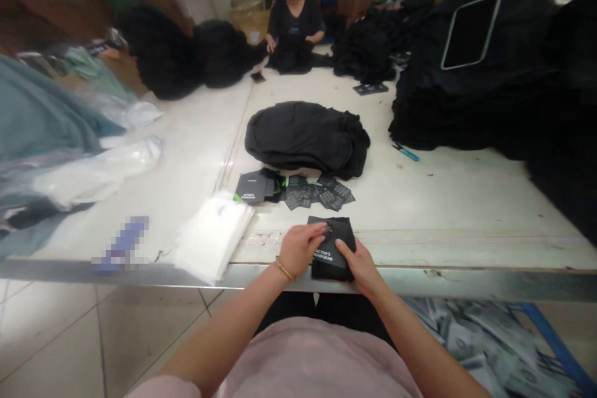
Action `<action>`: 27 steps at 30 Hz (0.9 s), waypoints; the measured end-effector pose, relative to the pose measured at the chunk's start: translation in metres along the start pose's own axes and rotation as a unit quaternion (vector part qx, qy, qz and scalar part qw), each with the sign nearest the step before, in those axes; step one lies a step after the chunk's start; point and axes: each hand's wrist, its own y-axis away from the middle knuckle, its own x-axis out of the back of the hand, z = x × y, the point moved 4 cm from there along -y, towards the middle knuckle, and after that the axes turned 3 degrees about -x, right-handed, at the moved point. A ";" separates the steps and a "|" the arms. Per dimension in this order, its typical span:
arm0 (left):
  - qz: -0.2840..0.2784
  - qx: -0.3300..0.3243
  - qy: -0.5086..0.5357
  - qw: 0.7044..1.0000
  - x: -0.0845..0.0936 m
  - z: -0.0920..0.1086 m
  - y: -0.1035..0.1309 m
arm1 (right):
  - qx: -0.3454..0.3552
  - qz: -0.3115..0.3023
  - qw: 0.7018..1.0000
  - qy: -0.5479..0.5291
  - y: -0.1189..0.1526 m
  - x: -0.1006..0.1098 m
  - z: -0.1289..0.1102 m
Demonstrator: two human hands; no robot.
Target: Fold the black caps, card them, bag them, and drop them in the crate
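At the table's front edge lies a folded black fabric piece (332, 270) with a dark printed card (326, 255) on its front. My right hand (361, 261) grips its right side, thumb on top. My left hand (303, 245) rests on the card's left part, fingertips pinched together near its top; whatever they hold is too small to make out. Beyond them are a stack of dark cards (252, 188) with green edges and a spread of small dark tags (321, 193). Behind these sits a pile of folded black fabric (303, 137). White plastic bags (212, 236) lie to the left.
Blue thread snips (407, 152) lie on the white table (466, 199). A large black fabric heap (448, 99) bearing a phone (471, 31) stands at right. Across the table, a person (293, 18) handles black fabric. Clear plastic and grey-green fabric (41, 112) cover the left side.
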 end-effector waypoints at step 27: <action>0.112 0.332 -0.146 0.925 0.142 -0.145 0.069 | -0.143 -0.033 0.989 0.017 0.004 -0.002 0.003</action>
